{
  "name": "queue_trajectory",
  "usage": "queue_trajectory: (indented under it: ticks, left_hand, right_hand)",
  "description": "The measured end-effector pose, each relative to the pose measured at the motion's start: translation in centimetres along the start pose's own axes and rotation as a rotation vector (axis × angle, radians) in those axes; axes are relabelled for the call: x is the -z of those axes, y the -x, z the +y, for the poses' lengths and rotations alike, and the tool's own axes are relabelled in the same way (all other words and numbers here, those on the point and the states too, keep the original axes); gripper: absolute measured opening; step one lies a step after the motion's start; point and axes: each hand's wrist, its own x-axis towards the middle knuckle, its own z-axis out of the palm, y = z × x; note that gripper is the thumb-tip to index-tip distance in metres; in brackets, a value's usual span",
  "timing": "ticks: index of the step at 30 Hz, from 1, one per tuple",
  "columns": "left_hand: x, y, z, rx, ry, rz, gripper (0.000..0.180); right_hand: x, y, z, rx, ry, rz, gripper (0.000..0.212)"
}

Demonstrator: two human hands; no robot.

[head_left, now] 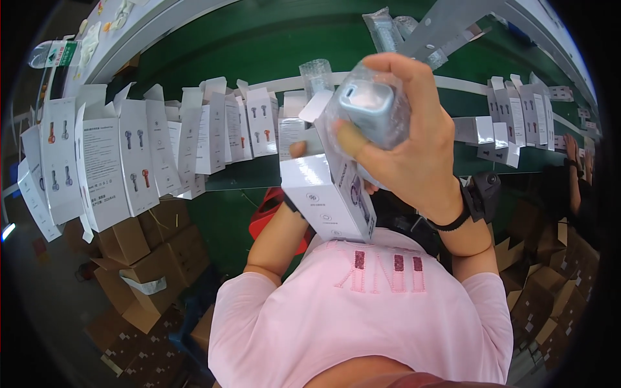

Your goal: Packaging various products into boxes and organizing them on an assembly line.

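My left hand (pixel 298 149) grips an open white printed box (pixel 310 184), tilted in front of my chest; most of that hand is hidden behind the box. Above the box's raised flaps, my right hand (pixel 424 139) is closed around a light-blue device (pixel 372 107) in clear bubble wrap. Its rounded end faces up, and its lower part is hidden by my fingers and the box. A yellowish cover sits on my right thumb. Whether the device touches the box's opening, I cannot tell.
Open white boxes (pixel 103 161) stand in a row along the green bench's left side, more boxes (pixel 508 113) at right. Bubble-wrapped pieces (pixel 383 31) lie beyond, near a slanted metal beam (pixel 446 29). Cardboard cartons (pixel 145 242) fill the floor. Another person's hand (pixel 572 147) shows far right.
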Motion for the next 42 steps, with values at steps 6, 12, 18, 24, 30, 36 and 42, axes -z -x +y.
queue_trajectory:
  ticks: [6, 12, 18, 24, 30, 36, 42]
  left_hand:
    - [3.5, -0.8, 0.1, 0.163, -0.15, -0.045, 0.088]
    - [2.1, -1.3, -0.3, 0.185, 0.132, -0.021, 0.086]
    - [4.2, 0.8, 0.5, 0.082, 0.052, 0.105, 0.087]
    - [8.1, 6.1, 3.1, -0.121, 0.021, 0.25, 0.05]
    - [9.2, 12.5, 4.5, -0.391, -0.085, 0.251, 0.053]
    - [10.2, 16.0, 3.7, -0.49, 0.015, 0.228, 0.071]
    - [9.1, 15.0, 4.4, -0.557, -0.03, 0.389, 0.074]
  right_hand:
    - [-1.5, -0.7, -0.4, -0.109, 0.077, 0.026, 0.063]
    - [-1.2, -0.2, 0.2, -0.133, -0.113, 0.022, 0.057]
    - [0.2, -1.6, 1.3, 0.007, 0.211, -0.266, 0.05]
    - [-5.4, -5.6, 13.8, -0.734, -0.299, -0.427, 0.038]
    - [-19.6, -12.2, 30.9, -1.093, -0.835, 0.252, 0.029]
    - [-26.0, -18.2, 41.5, -0.991, -1.45, 0.695, 0.028]
    - [-25.5, -15.8, 38.1, -0.578, -0.07, 0.254, 0.078]
